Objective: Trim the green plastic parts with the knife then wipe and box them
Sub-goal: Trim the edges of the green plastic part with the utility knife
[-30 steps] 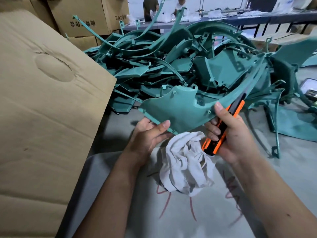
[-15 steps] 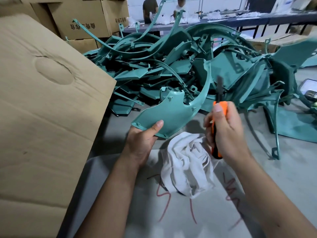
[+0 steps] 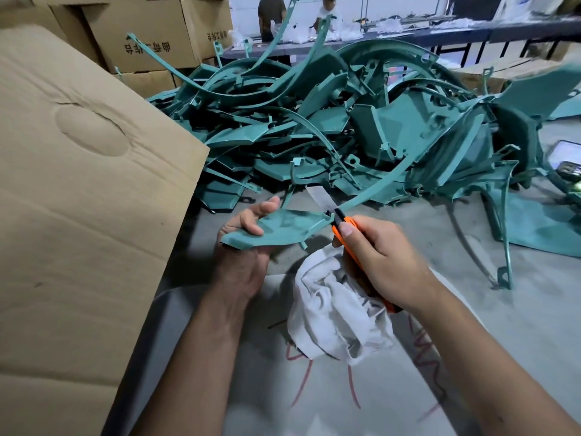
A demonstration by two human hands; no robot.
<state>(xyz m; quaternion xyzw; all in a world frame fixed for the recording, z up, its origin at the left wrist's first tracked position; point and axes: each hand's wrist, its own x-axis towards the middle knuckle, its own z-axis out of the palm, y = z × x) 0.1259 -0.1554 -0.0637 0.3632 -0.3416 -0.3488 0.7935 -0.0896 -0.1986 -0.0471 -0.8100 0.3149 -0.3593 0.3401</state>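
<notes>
Left hand [image 3: 242,247] curled around the wide end of a green plastic part [image 3: 283,226], thumb on the upper face, fingers underneath, palm turned up. Right hand [image 3: 382,259] closed around an orange knife [image 3: 341,229], thumb pressed along the top of the handle, blade [image 3: 318,198] extended and laid against the part where the flat panel narrows into a long curved strip. Part held just above the counter [image 3: 518,309], roughly level, matte teal, with a raised lip along the edge and a small tab hanging from the underside; thin strip sweeping up and to the right toward the heap. Crumpled white cloth [image 3: 333,313] bunched beneath the right hand, against the lower end of the knife handle; whether gripped by the same fingers cannot be told. Pile of green plastic parts [image 3: 330,127] tangled across the counter just behind both hands, panels and arcs overlapping. Large cardboard flap [image 3: 78,199] filling the left side, an oval dent pressed into it. Stacked cardboard boxes [image 3: 151,33] with printed characters behind the pile. Red marker scrawls [image 3: 301,379] on the grey surface near the forearms
</notes>
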